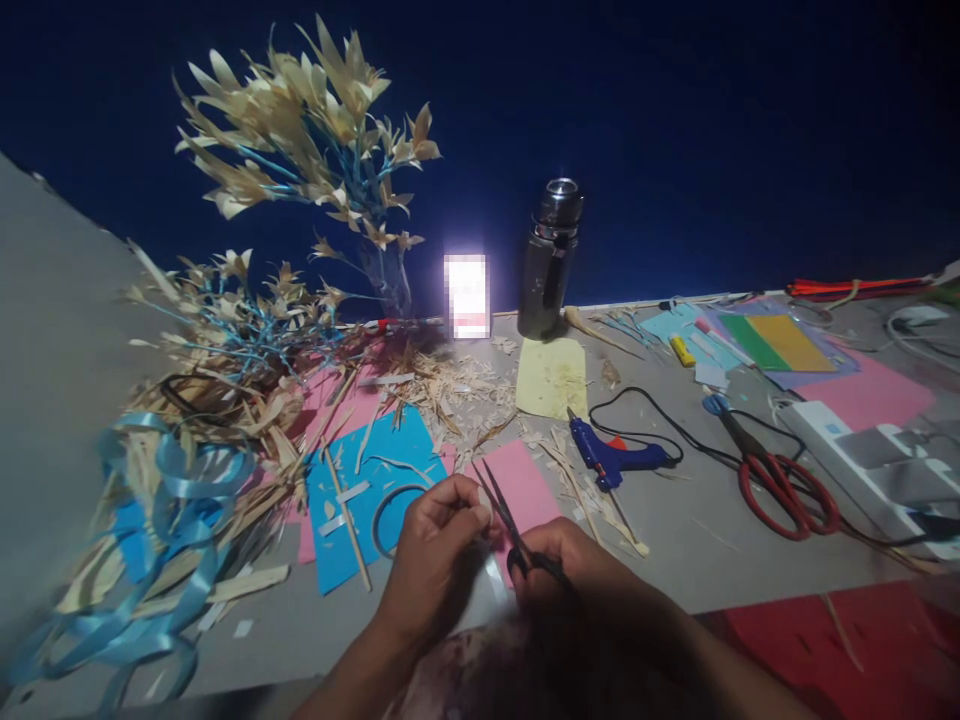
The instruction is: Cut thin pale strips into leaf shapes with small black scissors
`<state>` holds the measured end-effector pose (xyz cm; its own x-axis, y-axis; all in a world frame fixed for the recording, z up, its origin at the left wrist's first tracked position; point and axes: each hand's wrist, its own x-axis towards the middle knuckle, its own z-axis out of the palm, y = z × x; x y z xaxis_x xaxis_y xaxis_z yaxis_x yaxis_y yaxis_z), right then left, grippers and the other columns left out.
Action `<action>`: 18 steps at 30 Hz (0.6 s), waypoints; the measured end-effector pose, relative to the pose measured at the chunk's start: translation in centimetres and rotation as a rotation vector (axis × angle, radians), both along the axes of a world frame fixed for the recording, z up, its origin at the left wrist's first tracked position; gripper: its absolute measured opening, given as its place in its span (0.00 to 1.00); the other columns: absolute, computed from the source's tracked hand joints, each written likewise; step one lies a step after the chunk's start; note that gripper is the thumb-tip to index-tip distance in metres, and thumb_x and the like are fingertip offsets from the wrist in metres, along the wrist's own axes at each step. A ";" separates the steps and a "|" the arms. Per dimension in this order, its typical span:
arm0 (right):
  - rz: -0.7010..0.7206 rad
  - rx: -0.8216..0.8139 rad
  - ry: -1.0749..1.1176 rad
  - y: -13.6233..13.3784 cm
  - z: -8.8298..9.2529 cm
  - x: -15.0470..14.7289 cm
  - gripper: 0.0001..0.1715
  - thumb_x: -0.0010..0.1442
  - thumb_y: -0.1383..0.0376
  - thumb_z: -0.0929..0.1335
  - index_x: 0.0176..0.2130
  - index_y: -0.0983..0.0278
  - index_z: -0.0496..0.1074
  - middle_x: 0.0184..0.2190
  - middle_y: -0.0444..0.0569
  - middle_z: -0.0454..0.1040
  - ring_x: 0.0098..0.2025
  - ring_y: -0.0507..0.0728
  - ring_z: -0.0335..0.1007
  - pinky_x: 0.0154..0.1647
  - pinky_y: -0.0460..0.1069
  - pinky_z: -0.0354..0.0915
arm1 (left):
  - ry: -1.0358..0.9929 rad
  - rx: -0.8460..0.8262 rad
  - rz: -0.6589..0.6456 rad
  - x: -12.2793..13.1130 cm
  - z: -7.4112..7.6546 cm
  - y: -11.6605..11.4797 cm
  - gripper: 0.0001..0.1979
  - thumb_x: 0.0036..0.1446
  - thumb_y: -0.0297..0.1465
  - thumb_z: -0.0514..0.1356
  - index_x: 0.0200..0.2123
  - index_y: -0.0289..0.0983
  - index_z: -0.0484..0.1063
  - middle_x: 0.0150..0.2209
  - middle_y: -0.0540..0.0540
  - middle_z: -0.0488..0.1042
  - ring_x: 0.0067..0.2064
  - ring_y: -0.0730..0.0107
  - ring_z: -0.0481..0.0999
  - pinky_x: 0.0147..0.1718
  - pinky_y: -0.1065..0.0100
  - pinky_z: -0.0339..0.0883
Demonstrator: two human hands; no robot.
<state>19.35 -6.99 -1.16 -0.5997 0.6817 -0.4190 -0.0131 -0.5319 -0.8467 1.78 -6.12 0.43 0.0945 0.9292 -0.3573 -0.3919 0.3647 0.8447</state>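
My right hand point(577, 565) grips small black scissors point(501, 510), their blades open and pointing up-left. My left hand point(435, 545) is pinched closed on a thin pale strip right beside the blades; the strip is too small to name for sure. Both hands hover over a pink paper sheet point(521, 490) near the table's front edge. A blue paper sheet point(375, 490) with a wire ring and a wooden stick on it lies just left of my left hand.
A blue glue gun point(611, 457) and red-handled scissors point(784, 485) lie to the right, with a white power strip point(862, 450). Behind stand a steel flask point(550, 255), a lit phone point(466, 295) and a dried-leaf arrangement point(315, 130). Blue ribbon point(150, 530) and leaf scraps crowd the left.
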 end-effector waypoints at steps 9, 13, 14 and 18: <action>0.054 -0.025 0.029 -0.2 -0.7 0.4 0.25 0.53 0.58 0.74 0.20 0.64 0.58 0.19 0.37 0.52 0.23 0.47 0.44 0.22 0.45 0.41 | 0.137 0.056 -0.060 -0.7 -0.2 -0.1 0.07 0.51 0.30 0.65 0.24 0.37 0.70 0.23 0.50 0.73 0.23 0.73 0.67 0.26 0.70 0.60; 0.046 -0.025 0.033 -0.3 -1.2 0.4 0.23 0.52 0.61 0.74 0.20 0.64 0.59 0.19 0.37 0.52 0.23 0.47 0.44 0.22 0.46 0.40 | 0.176 0.077 -0.064 -0.8 0.0 -0.1 0.07 0.51 0.28 0.64 0.24 0.38 0.70 0.22 0.50 0.73 0.24 0.73 0.68 0.26 0.70 0.60; 0.049 -0.025 0.031 -0.3 -1.2 0.4 0.23 0.52 0.61 0.74 0.19 0.64 0.59 0.19 0.37 0.52 0.22 0.47 0.43 0.22 0.46 0.39 | 0.187 0.084 -0.067 -0.8 0.1 0.0 0.07 0.51 0.28 0.64 0.23 0.38 0.70 0.22 0.50 0.73 0.24 0.73 0.67 0.27 0.70 0.60; 0.045 -0.024 0.017 -0.2 -0.9 0.2 0.28 0.50 0.57 0.76 0.18 0.64 0.57 0.17 0.36 0.50 0.22 0.46 0.42 0.21 0.46 0.38 | 0.196 0.086 -0.066 -0.8 0.2 0.1 0.07 0.50 0.29 0.65 0.23 0.37 0.71 0.22 0.50 0.73 0.24 0.73 0.68 0.27 0.70 0.59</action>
